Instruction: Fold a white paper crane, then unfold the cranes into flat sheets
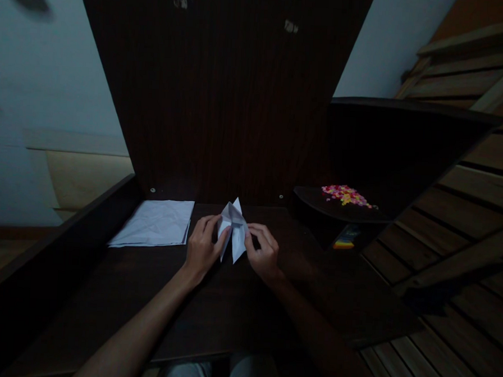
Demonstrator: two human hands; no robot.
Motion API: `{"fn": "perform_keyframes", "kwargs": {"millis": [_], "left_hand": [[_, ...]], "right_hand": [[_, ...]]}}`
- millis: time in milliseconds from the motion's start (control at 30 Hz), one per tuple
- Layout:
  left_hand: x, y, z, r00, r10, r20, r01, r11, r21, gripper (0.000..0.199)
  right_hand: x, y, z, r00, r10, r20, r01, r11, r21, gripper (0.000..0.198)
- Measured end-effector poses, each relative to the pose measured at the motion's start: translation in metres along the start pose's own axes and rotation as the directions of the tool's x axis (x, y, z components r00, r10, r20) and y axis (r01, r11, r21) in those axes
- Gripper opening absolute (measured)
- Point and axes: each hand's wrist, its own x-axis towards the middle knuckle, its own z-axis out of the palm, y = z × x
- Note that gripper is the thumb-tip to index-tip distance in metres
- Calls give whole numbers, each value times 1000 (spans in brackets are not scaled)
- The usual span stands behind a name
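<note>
A folded piece of white paper [238, 241] with pointed corners stands between my hands, just above or on the dark desk. My left hand [203, 245] pinches its left side, thumb in front and fingers behind. On the other side my right hand [264, 251] grips the right flap between thumb and fingers. The paper's sides spread apart toward me, and one point rises at the top. To the left of my left hand lies a stack of white paper sheets [154, 223], slightly creased.
The dark desk [223, 311] has a tall back panel [231, 97] and a raised left side [58, 246]. At right, a small shelf [314, 200] bears a heap of pink, red and yellow pieces [346, 195]. Under it sits a small item with a yellow edge [345, 241]. Wooden slats [479, 195] stand beyond.
</note>
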Motion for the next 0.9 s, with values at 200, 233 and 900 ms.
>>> {"fn": "perform_keyframes", "kwargs": {"millis": [200, 233, 900], "left_hand": [[0, -1, 0, 1000, 1, 24, -2, 1000, 20, 42], [0, -2, -1, 1000, -3, 29, 3, 1000, 4, 39], [15, -7, -11, 872, -467, 148, 490, 844, -220, 18]], "right_hand": [[-3, -3, 0, 992, -122, 25, 122, 992, 19, 19], [-3, -2, 0, 992, -121, 28, 121, 993, 16, 19], [14, 27, -8, 925, 372, -74, -364, 925, 107, 20]]}}
